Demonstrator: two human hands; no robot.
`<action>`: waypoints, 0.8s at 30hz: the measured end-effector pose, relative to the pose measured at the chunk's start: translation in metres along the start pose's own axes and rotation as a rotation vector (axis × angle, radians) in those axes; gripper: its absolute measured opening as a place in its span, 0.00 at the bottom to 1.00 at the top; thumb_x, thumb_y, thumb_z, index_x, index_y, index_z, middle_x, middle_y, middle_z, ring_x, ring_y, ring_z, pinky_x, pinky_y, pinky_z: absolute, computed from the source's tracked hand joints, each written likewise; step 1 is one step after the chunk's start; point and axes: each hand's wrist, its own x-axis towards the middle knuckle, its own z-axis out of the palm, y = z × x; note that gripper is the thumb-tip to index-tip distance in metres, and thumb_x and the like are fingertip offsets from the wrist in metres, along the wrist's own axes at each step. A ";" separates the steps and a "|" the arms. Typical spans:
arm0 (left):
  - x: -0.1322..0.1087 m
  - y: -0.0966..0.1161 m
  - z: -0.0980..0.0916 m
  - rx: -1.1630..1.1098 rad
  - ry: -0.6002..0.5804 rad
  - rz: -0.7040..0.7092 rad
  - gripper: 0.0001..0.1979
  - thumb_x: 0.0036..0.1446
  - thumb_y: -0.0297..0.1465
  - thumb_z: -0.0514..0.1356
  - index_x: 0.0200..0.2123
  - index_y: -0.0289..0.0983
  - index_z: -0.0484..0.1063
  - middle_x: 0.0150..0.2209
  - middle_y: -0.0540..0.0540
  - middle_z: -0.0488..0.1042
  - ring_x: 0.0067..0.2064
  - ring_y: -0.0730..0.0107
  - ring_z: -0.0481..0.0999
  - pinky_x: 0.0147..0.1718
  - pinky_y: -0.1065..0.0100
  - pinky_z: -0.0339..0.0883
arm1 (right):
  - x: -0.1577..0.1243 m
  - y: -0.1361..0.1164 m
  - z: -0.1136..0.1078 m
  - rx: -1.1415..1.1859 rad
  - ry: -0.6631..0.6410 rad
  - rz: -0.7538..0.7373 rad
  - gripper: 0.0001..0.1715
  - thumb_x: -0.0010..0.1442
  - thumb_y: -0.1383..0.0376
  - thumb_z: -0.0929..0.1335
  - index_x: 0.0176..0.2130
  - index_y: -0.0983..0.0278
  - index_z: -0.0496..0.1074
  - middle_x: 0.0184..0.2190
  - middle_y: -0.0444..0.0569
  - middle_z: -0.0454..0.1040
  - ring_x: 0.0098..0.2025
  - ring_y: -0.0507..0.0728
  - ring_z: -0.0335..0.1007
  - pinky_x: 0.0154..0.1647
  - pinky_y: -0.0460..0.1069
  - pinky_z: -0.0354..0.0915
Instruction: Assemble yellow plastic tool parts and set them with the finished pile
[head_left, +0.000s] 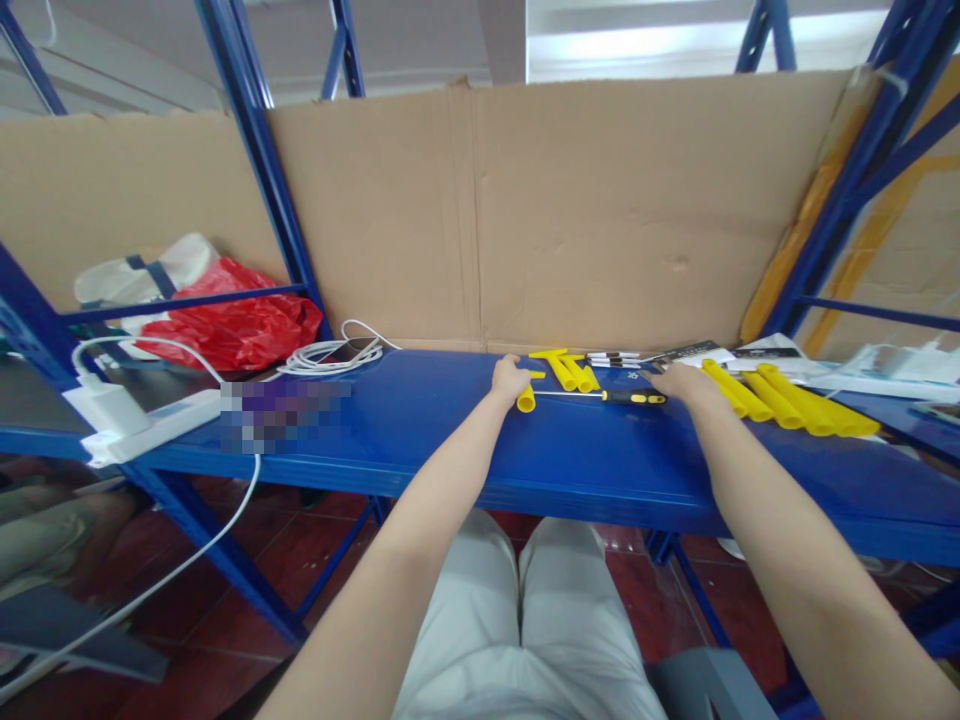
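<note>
My left hand (510,378) is closed round a short yellow plastic tube piece (526,398), its open end facing me. Just right of it lies a screwdriver (634,397) with a black and yellow handle, its shaft pointing left. Behind the screwdriver rest several yellow T-shaped tube pieces (562,370). My right hand (686,385) reaches down beyond the handle's end, fingers bent at small dark things on the shelf; what they grip, if anything, is hidden. To the right of that hand, several longer yellow tubes (795,400) lie side by side.
The blue metal shelf (420,430) is backed by a cardboard sheet (600,200). Left are a white power strip (165,420), a coiled white cable (322,355) and a red plastic bag (232,315). Black-and-white pens (611,359) and papers (765,352) lie at the back right.
</note>
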 end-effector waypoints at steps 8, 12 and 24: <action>-0.002 0.006 -0.005 -0.062 0.104 0.046 0.22 0.51 0.17 0.57 0.49 0.32 0.76 0.52 0.37 0.78 0.57 0.61 0.75 0.55 0.68 0.66 | 0.011 -0.009 0.013 -0.040 0.098 -0.110 0.27 0.60 0.60 0.65 0.54 0.71 0.75 0.50 0.68 0.75 0.55 0.68 0.72 0.51 0.55 0.68; -0.002 0.007 -0.004 -0.112 0.133 0.026 0.21 0.51 0.17 0.57 0.47 0.35 0.77 0.51 0.41 0.79 0.55 0.62 0.76 0.54 0.67 0.67 | 0.039 -0.020 0.021 -0.041 0.098 -0.228 0.28 0.57 0.61 0.66 0.54 0.73 0.73 0.47 0.67 0.76 0.53 0.68 0.73 0.50 0.54 0.68; 0.006 0.002 0.001 -0.245 0.135 -0.080 0.21 0.53 0.16 0.54 0.49 0.34 0.72 0.50 0.41 0.78 0.53 0.67 0.77 0.52 0.70 0.68 | 0.077 -0.056 0.036 0.129 0.022 -0.027 0.38 0.58 0.54 0.68 0.64 0.63 0.64 0.62 0.68 0.62 0.64 0.73 0.58 0.59 0.70 0.59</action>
